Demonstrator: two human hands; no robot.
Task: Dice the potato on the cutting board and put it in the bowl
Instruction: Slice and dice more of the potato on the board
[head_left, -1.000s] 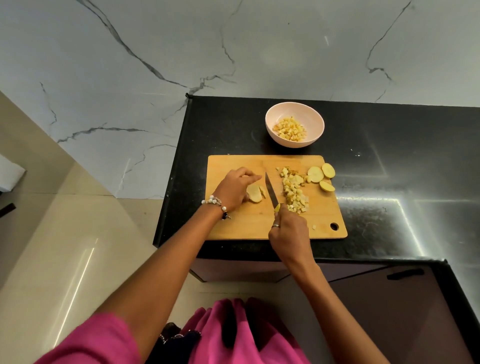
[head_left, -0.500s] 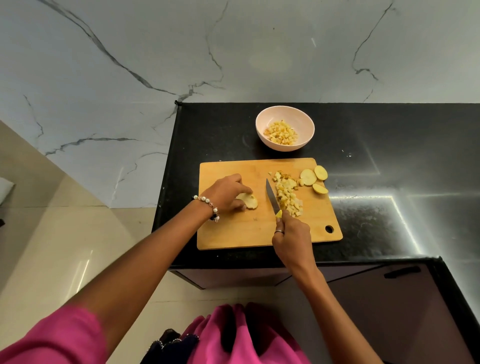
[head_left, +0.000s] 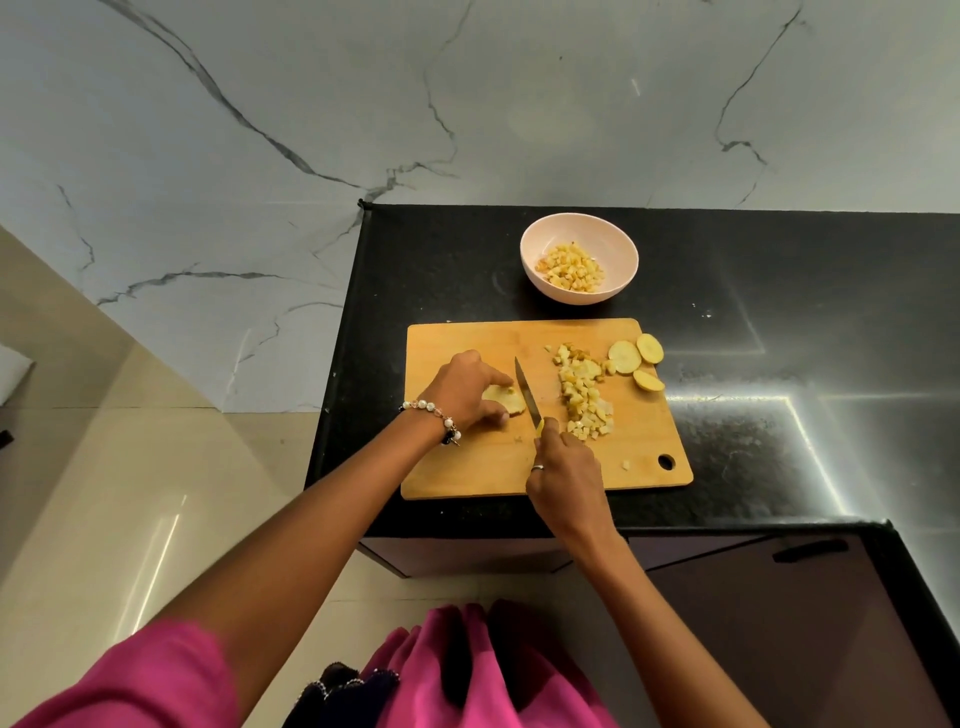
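On the wooden cutting board (head_left: 467, 467), the left hand (head_left: 462, 392) curled its fingers over a pale potato piece (head_left: 506, 399). The right hand (head_left: 563, 467) gripped a knife (head_left: 527, 392) just right of it. Small yellow dice (head_left: 584, 395) lay heaped right; three round slices (head_left: 636, 361) sat at the far right edge. The pink bowl (head_left: 618, 244) beyond held more cubes.

Pale pink bowl (head_left: 580, 258), speckled black counter (head_left: 779, 364), grey-veined white marble wall (head_left: 467, 104)

Wall (head_left: 519, 104): pale grey marble-look slabs with dark veining. Floor (head_left: 104, 493): glossy beige tiles showing streaks of reflected light. Tabletop (head_left: 779, 291): black speckled stone, reflecting a bright strip of light. Cabinet front (head_left: 753, 623) below: dark, with dark handle (head_left: 810, 550).
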